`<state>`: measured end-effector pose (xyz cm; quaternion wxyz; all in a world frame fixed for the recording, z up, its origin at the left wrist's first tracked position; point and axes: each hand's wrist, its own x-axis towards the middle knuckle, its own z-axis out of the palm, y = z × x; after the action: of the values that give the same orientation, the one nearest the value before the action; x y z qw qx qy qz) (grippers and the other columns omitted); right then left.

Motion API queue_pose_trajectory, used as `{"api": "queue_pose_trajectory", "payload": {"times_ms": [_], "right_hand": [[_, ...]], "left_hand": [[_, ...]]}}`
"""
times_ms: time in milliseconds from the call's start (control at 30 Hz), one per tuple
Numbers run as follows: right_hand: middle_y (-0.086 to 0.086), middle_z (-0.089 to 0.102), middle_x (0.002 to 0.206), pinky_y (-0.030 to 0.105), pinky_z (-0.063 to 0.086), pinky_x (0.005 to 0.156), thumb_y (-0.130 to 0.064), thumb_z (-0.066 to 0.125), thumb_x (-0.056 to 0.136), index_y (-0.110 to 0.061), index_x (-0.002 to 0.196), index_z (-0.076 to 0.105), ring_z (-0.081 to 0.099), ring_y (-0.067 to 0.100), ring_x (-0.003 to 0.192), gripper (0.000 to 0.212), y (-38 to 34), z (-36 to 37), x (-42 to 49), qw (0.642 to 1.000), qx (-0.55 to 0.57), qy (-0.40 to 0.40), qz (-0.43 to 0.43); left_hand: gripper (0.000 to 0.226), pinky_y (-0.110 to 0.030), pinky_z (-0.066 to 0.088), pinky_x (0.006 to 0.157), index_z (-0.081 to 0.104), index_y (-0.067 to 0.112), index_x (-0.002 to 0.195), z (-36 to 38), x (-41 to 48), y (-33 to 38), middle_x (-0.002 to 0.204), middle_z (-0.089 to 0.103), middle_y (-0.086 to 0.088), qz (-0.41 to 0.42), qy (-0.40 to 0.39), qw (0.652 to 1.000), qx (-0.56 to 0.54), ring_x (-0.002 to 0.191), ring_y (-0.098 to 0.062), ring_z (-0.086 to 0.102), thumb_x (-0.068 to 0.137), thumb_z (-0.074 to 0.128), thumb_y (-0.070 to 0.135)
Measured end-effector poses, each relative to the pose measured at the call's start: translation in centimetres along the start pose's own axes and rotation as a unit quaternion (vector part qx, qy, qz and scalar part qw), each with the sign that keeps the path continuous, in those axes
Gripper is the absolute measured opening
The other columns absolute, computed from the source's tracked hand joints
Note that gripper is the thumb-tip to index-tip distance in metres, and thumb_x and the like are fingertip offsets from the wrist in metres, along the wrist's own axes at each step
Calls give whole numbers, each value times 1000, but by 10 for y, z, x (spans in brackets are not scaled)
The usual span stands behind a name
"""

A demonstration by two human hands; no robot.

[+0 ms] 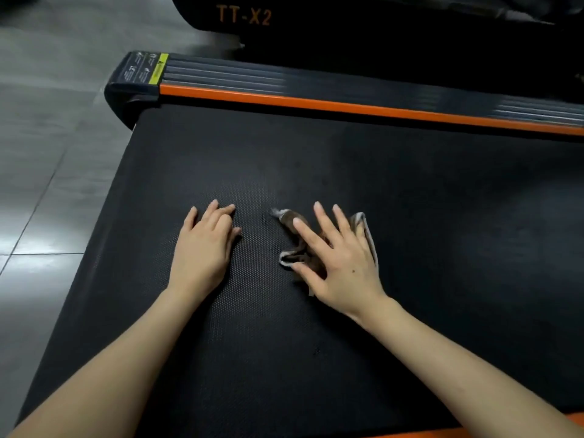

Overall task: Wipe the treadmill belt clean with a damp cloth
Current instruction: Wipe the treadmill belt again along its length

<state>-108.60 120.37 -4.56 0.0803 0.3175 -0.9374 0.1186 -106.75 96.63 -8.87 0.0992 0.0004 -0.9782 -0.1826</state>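
- The right hand (341, 263) lies flat on the cloth (289, 218), fingers straight and spread, grasping nothing; the splay probably serves to press as much of the fabric as possible against the belt.
- The cloth, brown with a pale hem, is bunched under that palm around the middle of the treadmill belt (442, 248), well apart from the far edge by the orange rail (347, 109) and from the belt's left end; its corners stick out beyond the fingers.
- The left hand (205, 245) rests on the bare belt just beside the cloth, relaxed and empty, fingers slightly bent; likely a prop for the leaning body.
- No container shows, neither bucket nor bowl; whether the cloth is damp cannot be told.
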Motion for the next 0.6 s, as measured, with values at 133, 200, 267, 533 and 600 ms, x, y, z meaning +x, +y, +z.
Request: {"api": "queue_pose_trajectory", "payload": {"times_ms": [133, 200, 267, 533, 600], "right_hand": [[2, 28, 153, 60, 16, 112, -50, 47, 88, -23, 141, 41, 18, 28, 143, 60, 24, 6, 10, 983, 37, -93, -156], [1, 31, 151, 58, 25, 110, -46, 46, 90, -19, 139, 45, 20, 24, 142, 56, 29, 17, 21, 978, 77, -119, -155], [3, 42, 145, 57, 33, 106, -41, 46, 90, -13, 129, 57, 29, 25, 139, 48, 27, 24, 27, 979, 91, -103, -149], [5, 52, 137, 51, 33, 109, -24, 55, 88, -12, 118, 65, 43, 27, 131, 34, 45, 41, 79, 990, 130, 35, 40], [3, 49, 140, 47, 27, 113, -19, 57, 89, -14, 122, 63, 38, 22, 135, 34, 64, 41, 102, 989, 123, 34, 73]], "left_hand": [[45, -49, 23, 112, 57, 8, 92, 0, 2, 0, 132, 57, -7, -2, 5, 1000, 6, 134, -27, 40, 96, 25, 38], [45, -50, 25, 111, 57, 8, 91, 1, 1, -1, 131, 58, -6, 3, 8, 1000, 10, 133, -27, 42, 96, 25, 39], [45, -50, 27, 109, 57, 9, 89, 1, 1, -2, 129, 59, -5, 4, 13, 1000, 7, 132, -27, 43, 95, 25, 39], [27, -52, 9, 114, 54, 3, 94, 5, 74, 0, 144, 46, -5, -8, -17, 1000, -11, 142, -27, 26, 100, 40, 24], [27, -50, 5, 115, 52, 6, 93, 11, 79, -4, 146, 43, -3, -10, -19, 1000, -4, 142, -23, 25, 101, 36, 27]]}}
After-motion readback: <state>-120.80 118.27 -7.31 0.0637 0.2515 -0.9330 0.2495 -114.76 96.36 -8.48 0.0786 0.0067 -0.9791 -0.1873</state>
